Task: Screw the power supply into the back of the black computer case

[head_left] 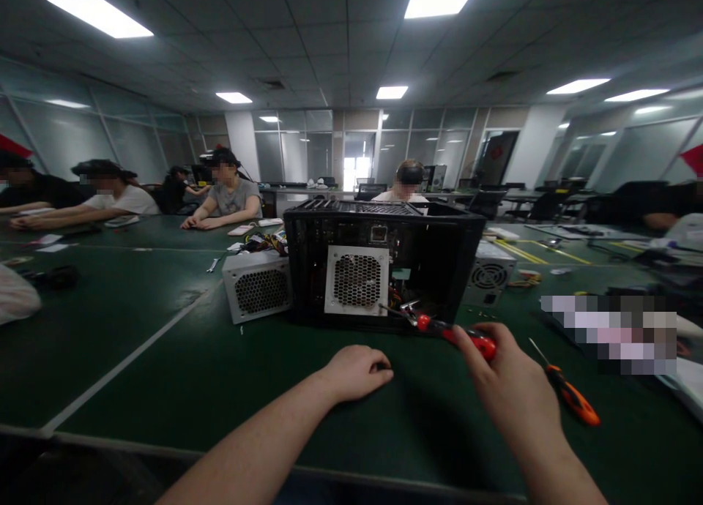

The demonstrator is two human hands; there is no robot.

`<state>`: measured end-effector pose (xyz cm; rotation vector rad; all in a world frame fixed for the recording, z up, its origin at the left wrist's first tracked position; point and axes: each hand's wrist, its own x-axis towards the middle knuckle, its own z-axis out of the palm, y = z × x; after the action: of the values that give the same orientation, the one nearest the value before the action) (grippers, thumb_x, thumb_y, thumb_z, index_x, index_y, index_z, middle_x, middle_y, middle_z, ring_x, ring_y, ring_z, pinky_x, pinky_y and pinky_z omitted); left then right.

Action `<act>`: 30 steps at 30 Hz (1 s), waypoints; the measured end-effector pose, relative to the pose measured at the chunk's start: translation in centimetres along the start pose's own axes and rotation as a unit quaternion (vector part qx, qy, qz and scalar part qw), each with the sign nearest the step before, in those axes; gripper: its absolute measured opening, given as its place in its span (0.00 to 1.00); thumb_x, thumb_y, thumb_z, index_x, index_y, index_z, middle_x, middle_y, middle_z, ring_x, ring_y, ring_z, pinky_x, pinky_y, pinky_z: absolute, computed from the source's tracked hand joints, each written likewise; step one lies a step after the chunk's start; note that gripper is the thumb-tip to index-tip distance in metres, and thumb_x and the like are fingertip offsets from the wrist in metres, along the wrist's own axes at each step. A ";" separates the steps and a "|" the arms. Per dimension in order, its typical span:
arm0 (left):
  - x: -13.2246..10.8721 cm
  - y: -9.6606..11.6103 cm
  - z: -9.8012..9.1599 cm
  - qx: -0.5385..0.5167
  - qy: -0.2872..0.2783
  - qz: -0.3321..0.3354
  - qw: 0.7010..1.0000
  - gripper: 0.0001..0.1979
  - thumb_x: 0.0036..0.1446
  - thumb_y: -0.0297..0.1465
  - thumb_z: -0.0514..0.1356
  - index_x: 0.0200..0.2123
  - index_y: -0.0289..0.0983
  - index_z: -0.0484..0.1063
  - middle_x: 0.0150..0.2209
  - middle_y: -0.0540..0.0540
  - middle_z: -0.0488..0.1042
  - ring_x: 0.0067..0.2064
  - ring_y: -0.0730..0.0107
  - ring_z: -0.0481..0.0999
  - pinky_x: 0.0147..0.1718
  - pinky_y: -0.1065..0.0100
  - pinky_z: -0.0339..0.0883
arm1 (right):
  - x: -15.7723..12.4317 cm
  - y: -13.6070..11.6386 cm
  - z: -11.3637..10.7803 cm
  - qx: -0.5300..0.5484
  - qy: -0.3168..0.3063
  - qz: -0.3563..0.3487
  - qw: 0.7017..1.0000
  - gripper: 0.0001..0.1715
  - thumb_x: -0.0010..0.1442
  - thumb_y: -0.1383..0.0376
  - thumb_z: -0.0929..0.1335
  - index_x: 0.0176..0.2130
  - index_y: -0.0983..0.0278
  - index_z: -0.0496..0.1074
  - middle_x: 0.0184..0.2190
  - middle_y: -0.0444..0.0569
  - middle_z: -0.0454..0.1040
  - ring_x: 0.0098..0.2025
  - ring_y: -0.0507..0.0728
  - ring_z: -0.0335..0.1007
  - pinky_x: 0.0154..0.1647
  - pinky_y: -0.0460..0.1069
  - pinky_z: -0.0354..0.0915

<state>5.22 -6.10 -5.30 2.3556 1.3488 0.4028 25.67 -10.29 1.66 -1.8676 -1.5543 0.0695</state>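
A small black computer case (384, 260) stands on the green table (165, 358) with its back towards me. A grey power supply (356, 279) is fitted in its rear opening. My right hand (502, 377) is closed on a red-handled screwdriver (439, 326), whose tip points into the case just right of that supply. My left hand (356, 372) rests on the table in front of the case, curled into a loose fist; nothing shows in it.
A loose grey power supply (257, 285) lies left of the case and another (488, 274) to its right. An orange-handled screwdriver (568, 391) lies at my right. Other people sit at tables at the left and behind. A blurred patch (609, 333) covers things at the right.
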 end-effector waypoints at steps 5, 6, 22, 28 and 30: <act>0.0 -0.1 0.2 0.003 0.002 0.005 1.000 0.18 0.56 0.42 0.51 0.43 0.41 0.74 0.32 0.48 0.75 0.34 0.67 0.71 0.31 0.69 0.59 | -1.1 0.3 0.3 0.064 0.002 -0.067 0.996 0.33 0.53 0.44 0.61 0.50 0.62 0.59 0.45 0.57 0.71 0.33 0.60 0.72 0.32 0.54 0.66; 0.0 -0.1 0.2 0.003 0.002 0.006 1.000 0.18 0.56 0.42 0.51 0.43 0.41 0.74 0.31 0.48 0.75 0.34 0.67 0.71 0.31 0.68 0.59 | -1.3 0.3 0.5 0.091 -0.004 -0.096 0.991 0.33 0.53 0.46 0.62 0.51 0.62 0.58 0.46 0.57 0.70 0.33 0.59 0.72 0.32 0.53 0.67; 0.0 -0.1 0.3 0.005 -0.003 0.000 1.000 0.19 0.56 0.43 0.51 0.44 0.40 0.73 0.35 0.46 0.76 0.36 0.65 0.73 0.33 0.68 0.62 | -2.2 -0.6 1.0 0.112 -0.035 -0.273 0.955 0.14 0.59 0.60 0.62 0.47 0.58 0.62 0.43 0.50 0.72 0.42 0.56 0.72 0.38 0.50 0.68; 0.1 -0.2 0.3 0.007 0.000 0.000 1.000 0.19 0.56 0.42 0.52 0.44 0.41 0.74 0.36 0.47 0.76 0.36 0.66 0.73 0.34 0.68 0.62 | -1.7 -0.8 0.8 0.080 -0.009 -0.235 0.969 0.17 0.59 0.55 0.62 0.45 0.59 0.64 0.40 0.51 0.74 0.38 0.58 0.73 0.34 0.50 0.68; 0.1 -0.1 0.3 0.008 -0.001 0.000 1.000 0.19 0.56 0.42 0.52 0.44 0.41 0.73 0.35 0.47 0.76 0.36 0.66 0.73 0.34 0.68 0.62 | -1.5 -1.0 0.8 0.070 -0.001 -0.208 0.976 0.19 0.58 0.52 0.62 0.44 0.59 0.65 0.37 0.49 0.75 0.35 0.57 0.73 0.30 0.49 0.67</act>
<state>5.31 -6.00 -5.63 2.3687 1.3555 0.3922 24.09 -11.18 1.07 -1.4040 -1.8581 -0.0081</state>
